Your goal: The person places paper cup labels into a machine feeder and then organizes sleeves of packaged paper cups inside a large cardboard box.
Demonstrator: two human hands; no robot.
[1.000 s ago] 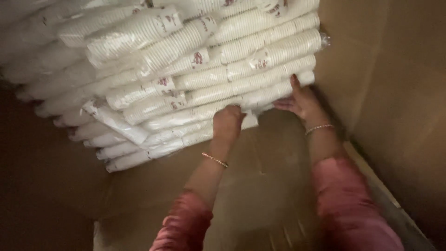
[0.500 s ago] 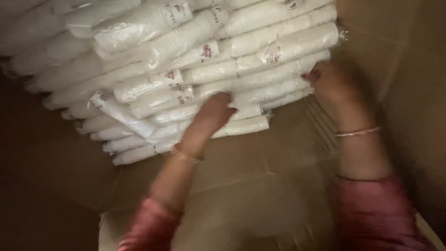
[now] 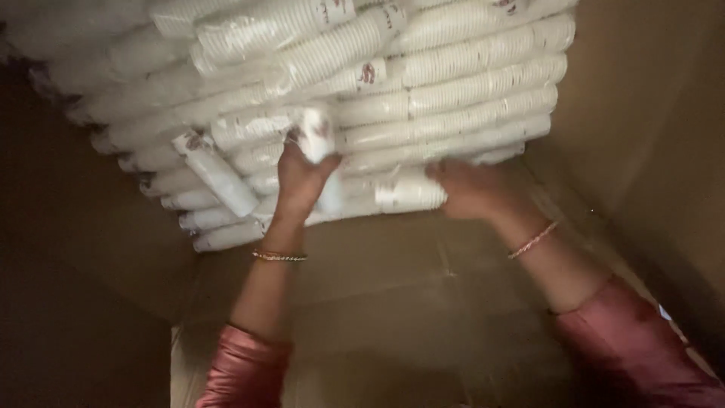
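Long plastic-wrapped sleeves of white paper cups (image 3: 453,91) lie piled on their sides inside a big cardboard box (image 3: 377,302). My left hand (image 3: 298,181) is closed around the end of one cup sleeve (image 3: 317,140), which sticks up out of the pile. My right hand (image 3: 472,189) rests on the end of a low cup sleeve (image 3: 404,195) at the front of the pile, fingers curled on it. Both wrists wear thin bracelets, and pink sleeves cover my forearms.
The box's brown side wall (image 3: 649,128) rises on the right. A dark cardboard wall (image 3: 83,257) closes the left. One loose cup sleeve (image 3: 219,177) lies slanted across the left of the pile.
My left hand has moved up and closed on the end of a cup sleeve. My right hand has slid left and down along the front of the pile.
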